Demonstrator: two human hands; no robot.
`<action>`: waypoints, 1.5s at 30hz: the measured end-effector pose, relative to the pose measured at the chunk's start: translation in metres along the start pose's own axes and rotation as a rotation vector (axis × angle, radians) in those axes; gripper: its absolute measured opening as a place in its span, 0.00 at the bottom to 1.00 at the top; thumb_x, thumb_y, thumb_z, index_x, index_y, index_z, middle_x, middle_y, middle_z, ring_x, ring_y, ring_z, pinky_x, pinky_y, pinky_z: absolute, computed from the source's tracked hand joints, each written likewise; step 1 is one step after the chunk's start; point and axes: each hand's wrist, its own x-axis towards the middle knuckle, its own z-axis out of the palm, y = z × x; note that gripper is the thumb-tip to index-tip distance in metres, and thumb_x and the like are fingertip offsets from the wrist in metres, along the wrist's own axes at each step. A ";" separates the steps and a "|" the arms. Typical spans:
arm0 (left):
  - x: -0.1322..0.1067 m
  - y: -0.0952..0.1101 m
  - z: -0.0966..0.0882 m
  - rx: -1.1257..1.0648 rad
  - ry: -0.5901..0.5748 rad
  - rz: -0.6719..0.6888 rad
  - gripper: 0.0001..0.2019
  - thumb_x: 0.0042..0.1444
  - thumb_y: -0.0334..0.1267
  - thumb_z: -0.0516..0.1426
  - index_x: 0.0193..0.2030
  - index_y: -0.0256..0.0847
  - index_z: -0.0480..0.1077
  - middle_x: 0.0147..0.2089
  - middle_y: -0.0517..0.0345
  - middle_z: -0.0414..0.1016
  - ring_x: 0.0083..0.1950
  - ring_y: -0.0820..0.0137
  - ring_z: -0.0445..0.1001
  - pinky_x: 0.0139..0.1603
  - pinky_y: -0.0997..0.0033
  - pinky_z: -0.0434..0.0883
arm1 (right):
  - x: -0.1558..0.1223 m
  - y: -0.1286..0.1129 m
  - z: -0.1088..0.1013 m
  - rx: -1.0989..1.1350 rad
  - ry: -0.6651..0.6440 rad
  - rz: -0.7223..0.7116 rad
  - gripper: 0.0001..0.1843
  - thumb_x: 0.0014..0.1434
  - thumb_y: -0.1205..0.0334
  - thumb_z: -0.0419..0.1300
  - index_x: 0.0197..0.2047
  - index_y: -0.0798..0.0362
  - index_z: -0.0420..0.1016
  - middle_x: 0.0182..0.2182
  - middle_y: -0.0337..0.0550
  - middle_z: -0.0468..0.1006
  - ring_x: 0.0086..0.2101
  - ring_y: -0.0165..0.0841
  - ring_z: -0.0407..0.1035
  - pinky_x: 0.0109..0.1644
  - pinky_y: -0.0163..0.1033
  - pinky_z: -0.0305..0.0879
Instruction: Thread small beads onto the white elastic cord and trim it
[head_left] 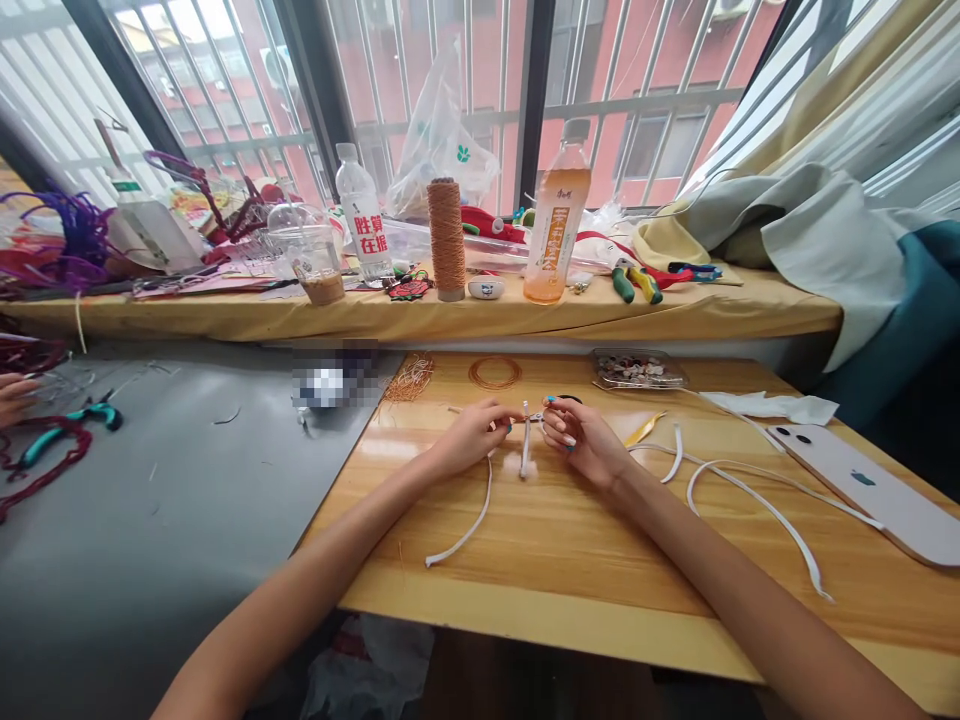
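My left hand (474, 436) and my right hand (579, 436) meet over the wooden table (570, 560), both with fingers pinched on a white cord (525, 440) that stands folded between them. One end of the cord trails down to the left (461, 538) across the table. More white cord (750, 495) loops to the right of my right hand. A small fuzzy white piece lies just under the pinched cord.
A coil of copper wire (495, 373), loose copper strands (409, 380) and a clear tray of beads (637, 369) lie behind my hands. A phone (870, 490) lies at right. The sill holds a thread spool (447, 238), bottles, pliers (636, 281). Another person's hand (13, 395) is at far left.
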 end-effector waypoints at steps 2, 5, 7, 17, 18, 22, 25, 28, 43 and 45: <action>0.000 -0.001 0.001 -0.047 -0.029 -0.009 0.12 0.50 0.30 0.49 0.37 0.37 0.71 0.34 0.56 0.67 0.32 0.76 0.65 0.34 0.78 0.61 | -0.001 0.000 0.001 -0.008 -0.042 -0.007 0.10 0.48 0.62 0.56 0.20 0.55 0.61 0.11 0.29 0.56 0.11 0.18 0.46 0.15 0.28 0.44; 0.001 -0.006 0.004 -0.172 -0.057 -0.046 0.10 0.50 0.34 0.50 0.34 0.37 0.71 0.31 0.57 0.66 0.30 0.76 0.64 0.32 0.78 0.61 | 0.001 0.003 0.000 -0.101 0.000 -0.030 0.08 0.47 0.60 0.57 0.24 0.55 0.62 0.15 0.31 0.63 0.14 0.19 0.53 0.18 0.28 0.48; 0.003 -0.010 0.006 -0.283 -0.067 -0.127 0.09 0.50 0.37 0.51 0.32 0.35 0.70 0.28 0.59 0.67 0.27 0.76 0.63 0.29 0.78 0.60 | 0.004 0.006 -0.002 -0.243 0.096 -0.047 0.10 0.48 0.55 0.55 0.29 0.54 0.63 0.17 0.33 0.65 0.15 0.21 0.56 0.19 0.29 0.49; 0.006 -0.006 0.004 -0.766 -0.042 -0.345 0.15 0.42 0.46 0.57 0.28 0.34 0.65 0.22 0.61 0.67 0.20 0.79 0.61 0.24 0.78 0.57 | 0.002 0.004 -0.008 -0.992 0.019 -0.353 0.16 0.48 0.50 0.54 0.20 0.54 0.66 0.16 0.35 0.62 0.21 0.25 0.55 0.24 0.33 0.48; 0.005 -0.005 0.002 -0.777 -0.053 -0.361 0.15 0.42 0.46 0.57 0.28 0.34 0.65 0.21 0.61 0.66 0.20 0.80 0.60 0.23 0.78 0.56 | 0.002 0.004 -0.007 -0.891 0.015 -0.294 0.17 0.49 0.49 0.53 0.19 0.54 0.65 0.15 0.34 0.60 0.19 0.25 0.53 0.22 0.32 0.46; 0.002 0.002 -0.002 -0.848 -0.141 -0.328 0.12 0.44 0.43 0.57 0.25 0.33 0.66 0.20 0.61 0.65 0.20 0.80 0.59 0.24 0.79 0.55 | -0.001 0.005 0.002 -0.375 0.050 -0.124 0.18 0.47 0.47 0.53 0.19 0.54 0.62 0.17 0.33 0.59 0.17 0.22 0.49 0.20 0.31 0.42; 0.000 0.009 -0.002 -0.997 -0.124 -0.254 0.10 0.45 0.39 0.57 0.25 0.33 0.67 0.20 0.62 0.62 0.20 0.82 0.57 0.23 0.79 0.53 | -0.004 0.009 0.007 -0.183 0.023 -0.052 0.15 0.45 0.53 0.57 0.18 0.55 0.61 0.17 0.32 0.58 0.17 0.20 0.49 0.20 0.30 0.43; -0.001 0.013 0.000 -1.154 -0.039 -0.217 0.07 0.44 0.36 0.58 0.25 0.32 0.68 0.25 0.61 0.62 0.20 0.85 0.54 0.22 0.80 0.50 | -0.005 0.015 0.010 -0.190 0.044 0.017 0.14 0.45 0.56 0.57 0.17 0.56 0.60 0.15 0.32 0.56 0.16 0.20 0.48 0.19 0.30 0.42; 0.002 0.011 0.012 -1.289 0.033 -0.338 0.09 0.40 0.36 0.60 0.25 0.32 0.65 0.17 0.66 0.55 0.15 0.86 0.44 0.16 0.81 0.41 | -0.007 0.023 0.020 0.202 0.080 -0.156 0.10 0.38 0.62 0.63 0.23 0.55 0.66 0.19 0.32 0.56 0.18 0.20 0.45 0.16 0.27 0.41; 0.002 0.011 0.013 -1.272 0.045 -0.349 0.10 0.40 0.36 0.60 0.25 0.33 0.64 0.17 0.67 0.54 0.15 0.86 0.43 0.16 0.81 0.40 | -0.005 0.025 0.019 0.193 0.106 -0.188 0.10 0.39 0.61 0.63 0.21 0.55 0.65 0.19 0.33 0.56 0.18 0.20 0.45 0.16 0.28 0.41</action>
